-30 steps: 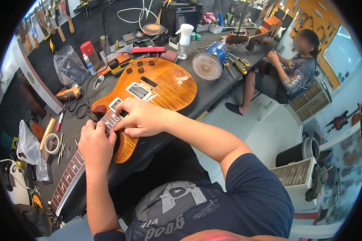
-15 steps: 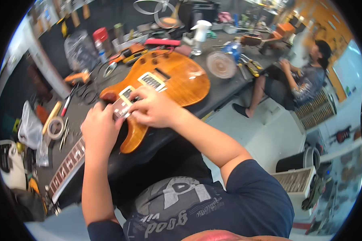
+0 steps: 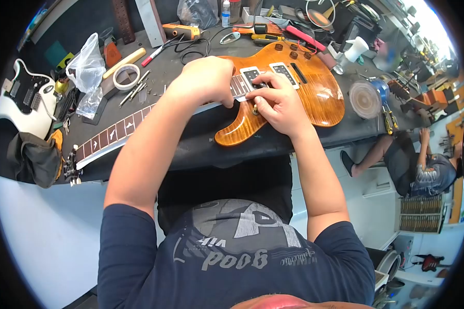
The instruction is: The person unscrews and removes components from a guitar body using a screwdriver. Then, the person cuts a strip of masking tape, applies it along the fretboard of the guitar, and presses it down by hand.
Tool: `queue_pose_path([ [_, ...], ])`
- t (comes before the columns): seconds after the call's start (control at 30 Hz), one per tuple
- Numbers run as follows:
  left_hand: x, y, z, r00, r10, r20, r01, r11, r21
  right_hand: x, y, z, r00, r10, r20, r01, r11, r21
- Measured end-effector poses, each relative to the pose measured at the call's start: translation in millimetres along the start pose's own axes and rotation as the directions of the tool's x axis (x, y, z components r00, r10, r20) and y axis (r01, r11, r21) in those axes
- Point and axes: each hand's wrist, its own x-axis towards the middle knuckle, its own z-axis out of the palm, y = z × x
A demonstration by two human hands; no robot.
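Observation:
An amber flame-top electric guitar (image 3: 314,98) lies face up on the bench, without strings over its fretboard (image 3: 120,129). My left hand (image 3: 203,82) is closed around the upper part of its neck, with the fingertips hidden on the far side. At the body end of the fretboard, my right hand (image 3: 283,105) has its thumb and index finger drawn together. Whatever lies between them is too small to make out. Its other fingers curl over the neck-side pickup (image 3: 251,73). A second pickup (image 3: 283,72) shows just beyond that hand.
Left of the neck are a tape roll (image 3: 126,76), a plastic bag (image 3: 86,64) and a white guitar body (image 3: 28,98). A round clear container (image 3: 364,99) and pliers (image 3: 391,121) lie to the right. A co-worker (image 3: 430,172) sits beyond the bench's right end.
My view has turned, so the guitar and bench appear level and farther right. Both hands are still at the body end of the neck, and the right fingers have shifted slightly.

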Motion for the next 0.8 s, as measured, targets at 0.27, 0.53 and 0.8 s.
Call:
queue_pose_path([
  [0.27,12.3,6.9,0.1,0.994,-0.028,0.106,0.007,0.981,0.193,1.9,2.7,2.2,1.0,-0.002,0.009,0.002,1.0,0.001],
  [0.53,-9.4,-9.6,-10.0,0.98,-0.077,0.182,0.037,0.975,0.217,0.0,0.8,0.8,1.0,-0.013,0.0,0.013,1.0,-0.026],
  [0.8,13.7,-9.4,2.4,0.979,-0.035,0.2,0.02,0.997,0.075,0.1,5.4,2.9,0.999,0.035,0.028,-0.035,0.999,-0.002],
])
